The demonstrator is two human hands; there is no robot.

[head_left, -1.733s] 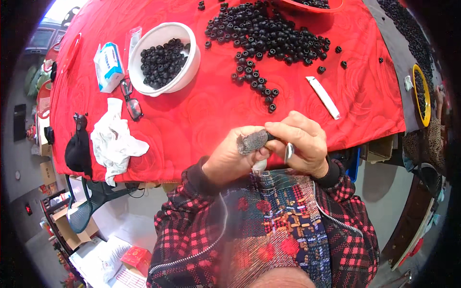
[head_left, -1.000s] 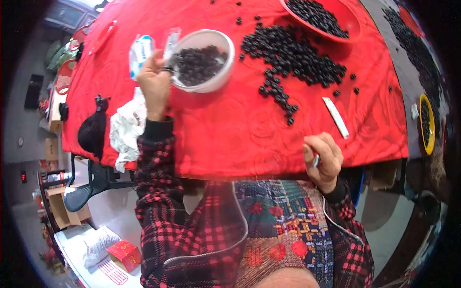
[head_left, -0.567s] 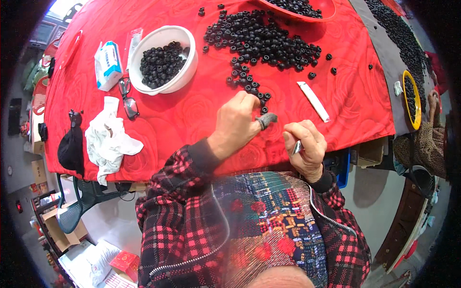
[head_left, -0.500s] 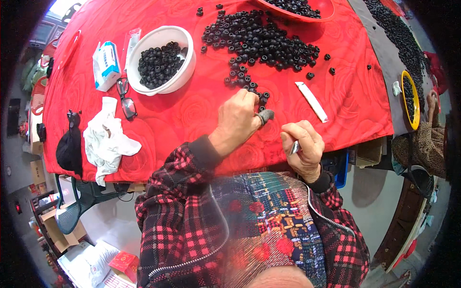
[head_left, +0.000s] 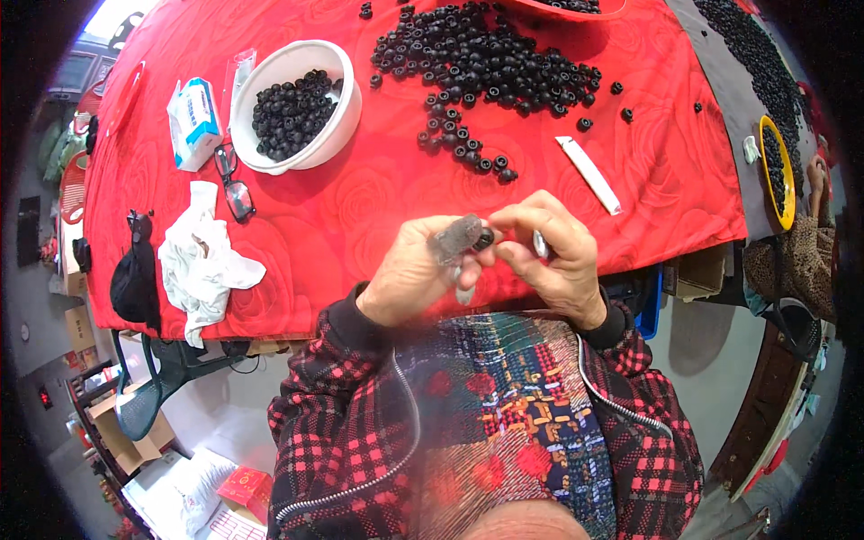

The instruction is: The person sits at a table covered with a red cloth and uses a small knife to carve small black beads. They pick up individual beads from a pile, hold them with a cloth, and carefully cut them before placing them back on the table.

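Note:
My left hand [head_left: 403,274] is closed round one small black bead-like piece [head_left: 484,238], held up over the table's near edge. Grey wrapping [head_left: 457,238] covers a finger of that hand. Close beside it, my right hand [head_left: 567,270] grips a small silvery tool [head_left: 541,244]; its fingertips meet the black piece, and the tool's working end is hidden. Beyond my hands, a loose trail of similar black pieces [head_left: 468,153] leads up to a large heap [head_left: 486,58] on the red tablecloth [head_left: 360,216].
At left stand a white bowl [head_left: 354,108] part-filled with black pieces, a blue-and-white box [head_left: 195,121], eyeglasses [head_left: 238,200], a white cloth [head_left: 202,261] and a black cloth item [head_left: 135,279]. A white strip [head_left: 589,175] lies right. Farther right, another person's hand [head_left: 817,173] is near a yellow basin [head_left: 789,207].
My left hand has drawn back from the trail of pieces toward me, carrying one black piece. My right hand has moved up and left, bringing the silvery tool beside it.

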